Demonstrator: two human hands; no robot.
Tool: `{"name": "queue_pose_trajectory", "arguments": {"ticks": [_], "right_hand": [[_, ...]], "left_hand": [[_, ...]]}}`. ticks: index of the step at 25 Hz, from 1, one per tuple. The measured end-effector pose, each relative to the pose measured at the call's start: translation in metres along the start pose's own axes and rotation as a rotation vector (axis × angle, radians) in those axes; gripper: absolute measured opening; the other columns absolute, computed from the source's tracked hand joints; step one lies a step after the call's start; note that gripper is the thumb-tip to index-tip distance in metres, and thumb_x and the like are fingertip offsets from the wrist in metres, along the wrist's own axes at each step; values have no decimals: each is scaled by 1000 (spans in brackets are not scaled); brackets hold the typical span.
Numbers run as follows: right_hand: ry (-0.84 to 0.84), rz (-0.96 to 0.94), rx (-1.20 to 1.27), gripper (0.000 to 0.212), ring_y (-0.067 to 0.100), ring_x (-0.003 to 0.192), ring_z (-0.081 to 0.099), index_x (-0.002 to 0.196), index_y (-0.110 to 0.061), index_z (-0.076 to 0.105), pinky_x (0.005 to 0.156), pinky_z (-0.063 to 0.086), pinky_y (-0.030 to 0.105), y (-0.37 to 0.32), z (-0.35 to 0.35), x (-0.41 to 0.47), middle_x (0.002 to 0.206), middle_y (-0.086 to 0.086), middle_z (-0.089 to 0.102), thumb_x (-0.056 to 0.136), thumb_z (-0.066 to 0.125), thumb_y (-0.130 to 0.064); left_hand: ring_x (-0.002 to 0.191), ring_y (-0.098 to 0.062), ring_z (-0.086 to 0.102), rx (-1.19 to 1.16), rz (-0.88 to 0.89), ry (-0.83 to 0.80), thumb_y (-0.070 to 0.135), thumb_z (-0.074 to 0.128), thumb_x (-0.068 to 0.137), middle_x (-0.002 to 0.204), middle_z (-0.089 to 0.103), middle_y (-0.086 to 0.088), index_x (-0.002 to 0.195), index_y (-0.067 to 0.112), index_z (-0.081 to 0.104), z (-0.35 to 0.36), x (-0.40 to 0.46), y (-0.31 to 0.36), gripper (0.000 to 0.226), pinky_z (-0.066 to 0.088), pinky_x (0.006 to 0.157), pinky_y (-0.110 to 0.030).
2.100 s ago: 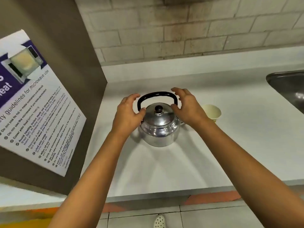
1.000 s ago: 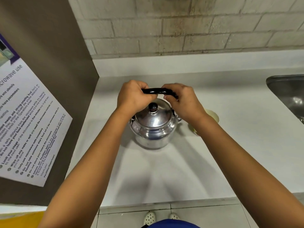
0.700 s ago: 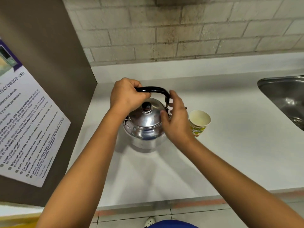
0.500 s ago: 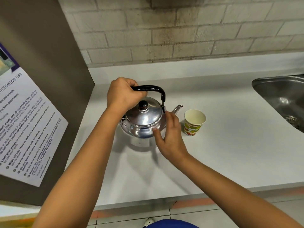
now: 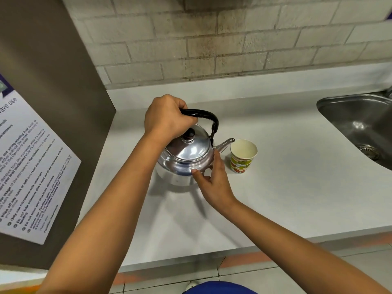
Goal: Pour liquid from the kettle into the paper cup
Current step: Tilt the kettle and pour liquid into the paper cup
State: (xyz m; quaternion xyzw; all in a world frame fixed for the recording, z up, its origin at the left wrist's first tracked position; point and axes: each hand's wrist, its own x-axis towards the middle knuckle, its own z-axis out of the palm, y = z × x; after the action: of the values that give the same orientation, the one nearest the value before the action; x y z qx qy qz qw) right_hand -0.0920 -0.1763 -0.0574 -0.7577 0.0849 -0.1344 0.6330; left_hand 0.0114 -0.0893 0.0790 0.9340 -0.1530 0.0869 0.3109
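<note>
Kettle gripped by its handle, paper cup waiting at the spout.

We see the steel kettle near the middle of the white worktop, tilted a little toward its spout, which points at the paper cup standing upright just beside it. Our left hand is closed around the black handle; our right hand is loosely spread, fingertips pressed against the kettle's side — clasping nothing. Farther right lies the sink; at the left, a panel carries a printed notice.
</note>
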Motion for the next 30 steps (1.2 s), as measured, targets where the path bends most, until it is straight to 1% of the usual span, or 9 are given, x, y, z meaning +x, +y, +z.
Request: {"name": "queue_pose_trajectory", "arguments": {"ticks": [3, 6, 7, 9, 13, 16, 21, 27, 30], "right_hand": [[9, 27, 48, 74, 23, 132, 36, 141, -16, 17, 101, 47, 42, 2, -2, 2, 146, 8, 32, 83, 63, -19], [20, 8, 112, 71, 20, 123, 45, 139, -17, 20, 83, 53, 15, 1, -2, 4, 142, 6, 37, 83, 63, -16], [29, 5, 132, 70, 17, 119, 48, 139, -16, 21, 77, 52, 10, 0, -2, 5, 141, 6, 38, 83, 63, -15], [40, 4, 172, 69, 10, 112, 50, 139, -15, 22, 71, 48, 5, -2, -2, 6, 139, 5, 38, 83, 62, -12], [43, 4, 260, 68, 3, 108, 49, 139, -13, 22, 69, 45, 1, -3, -2, 10, 134, 1, 38, 84, 61, -8], [49, -7, 298, 65, 11, 112, 48, 138, -13, 23, 69, 46, 1, -4, -3, 11, 138, 6, 39, 84, 60, -7], [52, -23, 349, 62, 22, 118, 49, 137, -8, 24, 70, 45, 1, -4, -3, 12, 140, 13, 40, 85, 58, -4], [74, 6, 426, 64, 28, 124, 46, 138, -8, 21, 71, 46, 2, -4, 0, 13, 143, 13, 37, 86, 57, -2], [85, 6, 443, 64, 25, 122, 46, 138, -7, 21, 72, 46, 1, -5, 1, 14, 143, 13, 37, 86, 56, -1]], "left_hand": [[50, -18, 49, 68, 49, -6, 25, 70, 62, 44, 47, 7, 43, 23, 51, 2, 2, 10, 27, 28, 41, -18], [57, -24, 52, 144, 109, -7, 24, 69, 62, 46, 48, 5, 52, 21, 59, 3, 6, 21, 14, 28, 42, -17], [58, -24, 52, 163, 125, -7, 25, 69, 62, 46, 48, 6, 54, 22, 61, 4, 7, 25, 11, 28, 42, -17], [60, -24, 53, 201, 152, -13, 25, 68, 62, 48, 48, 6, 59, 21, 64, 5, 9, 31, 6, 27, 43, -17], [61, -24, 53, 267, 200, -9, 23, 68, 62, 51, 50, 4, 66, 18, 71, 8, 14, 42, 7, 26, 42, -19], [59, -25, 51, 308, 222, -12, 22, 68, 62, 48, 44, 6, 65, 18, 70, 11, 17, 50, 5, 23, 41, -19], [59, -25, 49, 375, 263, -39, 23, 68, 64, 52, 45, 4, 70, 19, 72, 16, 20, 59, 8, 22, 41, -19], [57, -25, 49, 430, 324, -37, 22, 67, 64, 55, 50, -1, 70, 17, 71, 20, 22, 67, 9, 24, 41, -19], [57, -25, 47, 464, 336, -45, 20, 66, 64, 50, 42, 3, 70, 17, 71, 20, 22, 71, 9, 22, 40, -20]]}}
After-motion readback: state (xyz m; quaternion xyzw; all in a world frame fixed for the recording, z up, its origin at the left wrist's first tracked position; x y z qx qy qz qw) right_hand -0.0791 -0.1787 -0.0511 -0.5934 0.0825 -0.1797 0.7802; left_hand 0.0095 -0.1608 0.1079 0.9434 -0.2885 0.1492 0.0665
